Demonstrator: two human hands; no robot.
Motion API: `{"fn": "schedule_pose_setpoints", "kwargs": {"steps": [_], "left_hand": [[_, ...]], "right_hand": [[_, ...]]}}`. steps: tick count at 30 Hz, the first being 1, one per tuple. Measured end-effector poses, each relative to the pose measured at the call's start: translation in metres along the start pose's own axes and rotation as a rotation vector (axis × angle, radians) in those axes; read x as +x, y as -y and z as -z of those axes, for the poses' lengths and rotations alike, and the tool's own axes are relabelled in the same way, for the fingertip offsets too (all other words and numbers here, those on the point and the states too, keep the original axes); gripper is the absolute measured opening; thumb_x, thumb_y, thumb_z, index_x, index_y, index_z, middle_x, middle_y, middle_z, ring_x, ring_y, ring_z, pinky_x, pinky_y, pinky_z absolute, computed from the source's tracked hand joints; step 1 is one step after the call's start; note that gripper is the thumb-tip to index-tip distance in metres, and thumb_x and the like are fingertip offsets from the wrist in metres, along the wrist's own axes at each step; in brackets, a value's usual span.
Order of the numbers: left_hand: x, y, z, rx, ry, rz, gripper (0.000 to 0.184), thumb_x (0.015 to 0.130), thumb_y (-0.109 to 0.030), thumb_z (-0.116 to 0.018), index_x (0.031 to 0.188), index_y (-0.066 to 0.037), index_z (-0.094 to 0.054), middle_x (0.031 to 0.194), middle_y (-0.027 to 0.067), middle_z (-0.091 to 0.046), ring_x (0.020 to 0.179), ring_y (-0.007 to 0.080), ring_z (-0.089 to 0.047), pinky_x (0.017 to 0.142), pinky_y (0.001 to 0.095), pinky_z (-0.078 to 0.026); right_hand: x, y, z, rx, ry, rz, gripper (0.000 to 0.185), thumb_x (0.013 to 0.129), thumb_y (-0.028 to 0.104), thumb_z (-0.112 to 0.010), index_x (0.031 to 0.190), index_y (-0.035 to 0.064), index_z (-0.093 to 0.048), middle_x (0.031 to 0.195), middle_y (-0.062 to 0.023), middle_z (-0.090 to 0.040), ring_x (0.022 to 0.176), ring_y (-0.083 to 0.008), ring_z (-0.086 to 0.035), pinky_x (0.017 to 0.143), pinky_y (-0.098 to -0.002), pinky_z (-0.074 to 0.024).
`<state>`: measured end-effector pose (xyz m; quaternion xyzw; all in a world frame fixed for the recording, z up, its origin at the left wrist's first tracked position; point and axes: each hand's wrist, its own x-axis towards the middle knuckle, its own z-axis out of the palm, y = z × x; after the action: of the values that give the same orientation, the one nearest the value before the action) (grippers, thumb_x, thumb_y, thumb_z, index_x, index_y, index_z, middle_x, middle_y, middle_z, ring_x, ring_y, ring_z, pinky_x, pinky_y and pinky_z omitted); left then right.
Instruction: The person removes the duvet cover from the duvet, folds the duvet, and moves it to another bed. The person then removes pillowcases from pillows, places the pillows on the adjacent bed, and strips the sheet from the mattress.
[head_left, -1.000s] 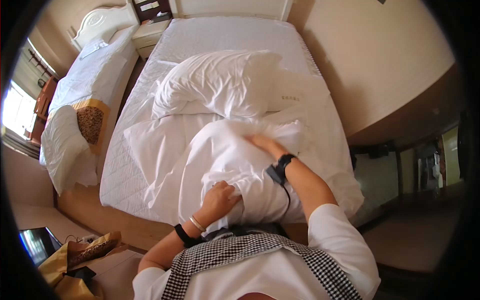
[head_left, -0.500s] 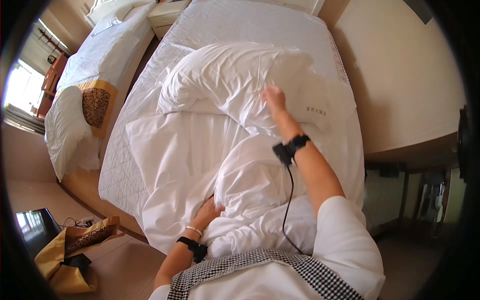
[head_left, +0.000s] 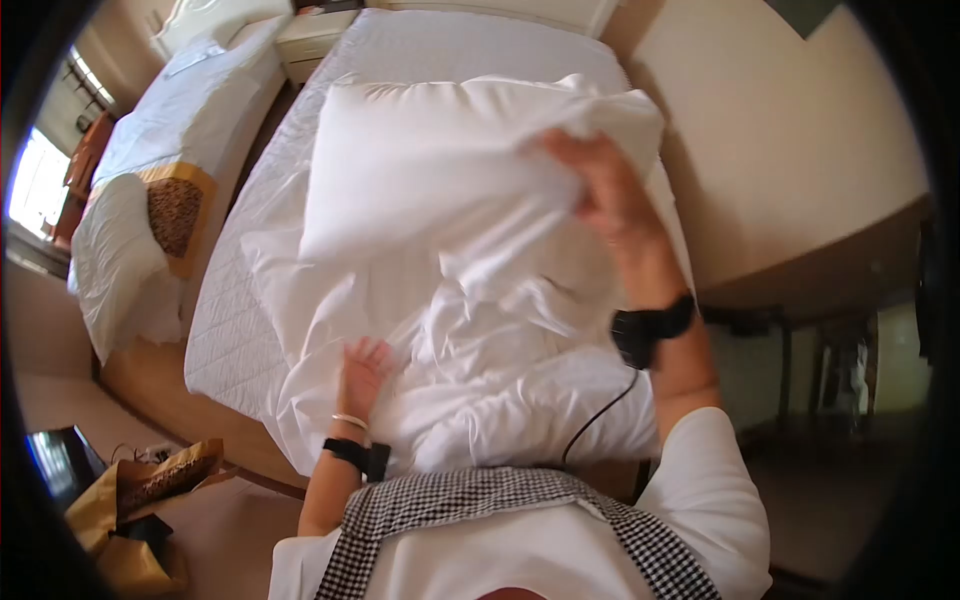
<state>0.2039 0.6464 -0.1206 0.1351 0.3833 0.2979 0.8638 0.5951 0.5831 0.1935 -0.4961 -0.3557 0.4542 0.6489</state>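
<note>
A puffy white duvet (head_left: pixel 420 170) lies folded across the larger bed, its upper layer smooth with a straight left edge. My right hand (head_left: pixel 610 195) is over the right part of it, fingers curled on the fabric; motion blurs the fingertips. Nearer to me, white cloth (head_left: pixel 480 340) spreads in loose wrinkles over the bed's front. My left hand (head_left: pixel 365 367) is open beside these wrinkles on the left, fingers spread and palm partly showing, with nothing in it. Each wrist wears a black strap with a small device.
The quilted mattress (head_left: pixel 235 325) shows along the left side. A second bed (head_left: pixel 170 125) stands to the left with a bundled white duvet (head_left: pixel 120 265) at its foot. A nightstand (head_left: pixel 315 45) is between the headboards. A yellow-brown cloth (head_left: pixel 95 510) lies at lower left.
The duvet has gone from a rumpled, arched heap to a broader, smoother shape. My right hand has moved right and closer to the camera. My left hand has come off the cloth, up and left, and opened.
</note>
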Motion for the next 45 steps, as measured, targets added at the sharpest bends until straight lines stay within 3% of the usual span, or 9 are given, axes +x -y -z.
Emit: {"fn": "schedule_pose_setpoints", "kwargs": {"steps": [5, 10, 13, 23, 26, 28, 31, 37, 45], "left_hand": [[0.0, -0.072, 0.01, 0.078, 0.171, 0.013, 0.074, 0.092, -0.059, -0.034, 0.137, 0.0, -0.035, 0.128, 0.0175, -0.051, 0.116, 0.0281, -0.052, 0.1, 0.044, -0.041], [-0.039, -0.032, -0.055, 0.835, 0.539, -0.085, 0.069, 0.094, -0.046, -0.045, 0.138, 0.005, -0.032, 0.138, 0.0192, -0.041, 0.126, 0.0267, -0.043, 0.105, 0.0322, -0.033], [-0.058, -0.013, -0.094, 1.322, 0.229, -0.052, 0.077, 0.091, -0.048, -0.049, 0.141, 0.006, -0.025, 0.145, 0.0207, -0.032, 0.132, 0.0314, -0.034, 0.106, 0.034, -0.031], [-0.064, -0.023, -0.065, 1.38, 0.372, -0.137, 0.054, 0.095, -0.042, -0.043, 0.082, 0.006, -0.063, 0.07, 0.0105, -0.063, 0.062, 0.0176, -0.055, 0.064, 0.0339, -0.045], [-0.054, -0.025, -0.035, 1.504, 0.356, -0.259, 0.041, 0.094, -0.03, -0.048, 0.076, 0.005, -0.059, 0.069, 0.0152, -0.062, 0.06, 0.0245, -0.057, 0.061, 0.0366, -0.045], [-0.063, -0.028, -0.04, 1.612, 0.257, -0.312, 0.035, 0.092, -0.025, -0.05, 0.075, 0.004, -0.057, 0.069, 0.0195, -0.062, 0.062, 0.0306, -0.058, 0.06, 0.0388, -0.045], [-0.051, -0.03, -0.013, 1.738, 0.11, -0.555, 0.022, 0.09, -0.019, -0.052, 0.079, 0.0, -0.055, 0.069, 0.0233, -0.058, 0.058, 0.0379, -0.051, 0.056, 0.0408, -0.042], [-0.03, -0.032, -0.026, 1.743, 0.2, -0.718, 0.022, 0.09, -0.023, -0.05, 0.083, -0.003, -0.054, 0.077, 0.0248, -0.061, 0.076, 0.045, -0.057, 0.063, 0.0512, -0.043], [-0.08, -0.102, -0.243, 1.439, 0.281, -1.456, 0.014, 0.09, -0.016, -0.055, 0.089, -0.001, -0.053, 0.083, 0.0208, -0.061, 0.075, 0.0374, -0.058, 0.063, 0.0478, -0.043]], "right_hand": [[-0.171, 0.077, -0.009, 0.137, -0.49, 0.163, 0.038, 0.093, 0.035, -0.051, 0.108, 0.0015, -0.061, 0.1, -0.009, -0.066, 0.091, -0.0188, -0.063, 0.084, -0.0315, -0.0498], [-0.266, -0.06, 0.031, -0.451, -0.696, -0.516, 0.065, 0.094, 0.051, -0.042, 0.13, -0.0038, -0.047, 0.134, -0.0124, -0.047, 0.121, -0.0179, -0.044, 0.104, -0.0302, -0.0317], [-0.315, -0.15, 0.018, -0.573, -0.874, -0.455, 0.067, 0.094, 0.053, -0.038, 0.114, -0.0087, -0.057, 0.117, -0.0186, -0.059, 0.111, -0.0292, -0.053, 0.097, -0.0347, -0.038], [-0.386, -0.192, 0.083, -1.515, -1.246, -0.287, 0.037, 0.091, 0.023, -0.044, 0.086, -0.0058, -0.067, 0.101, -0.0293, -0.062, 0.098, -0.0426, -0.057, 0.088, -0.0464, -0.0431], [-0.431, -0.178, 0.11, -1.367, -1.017, -0.809, 0.034, 0.087, 0.018, -0.048, 0.109, -0.0056, -0.059, 0.109, -0.0241, -0.061, 0.092, -0.0398, -0.059, 0.084, -0.0458, -0.0464], [-0.5, -0.204, 0.121, -0.586, -1.38, -0.324, 0.052, 0.092, 0.037, -0.049, 0.126, -0.0017, -0.051, 0.121, -0.0156, -0.056, 0.106, -0.0248, -0.055, 0.09, -0.0329, -0.0431], [-0.541, -0.181, 0.094, -0.109, -1.334, -0.48, 0.059, 0.09, 0.044, -0.054, 0.131, 0.0023, -0.048, 0.13, -0.0103, -0.053, 0.116, -0.0235, -0.051, 0.098, -0.032, -0.0392], [-0.477, -0.114, 0.013, 0.062, -1.393, -0.317, 0.059, 0.09, 0.044, -0.054, 0.132, 0.0034, -0.047, 0.127, -0.0085, -0.053, 0.114, -0.0197, -0.049, 0.093, -0.0287, -0.0402], [-0.4, 0.119, -0.092, -0.992, -1.034, 0.444, 0.038, 0.096, 0.021, -0.044, 0.119, -0.0079, -0.052, 0.121, -0.0129, -0.054, 0.112, -0.0218, -0.048, 0.099, -0.0321, -0.0344]]}}
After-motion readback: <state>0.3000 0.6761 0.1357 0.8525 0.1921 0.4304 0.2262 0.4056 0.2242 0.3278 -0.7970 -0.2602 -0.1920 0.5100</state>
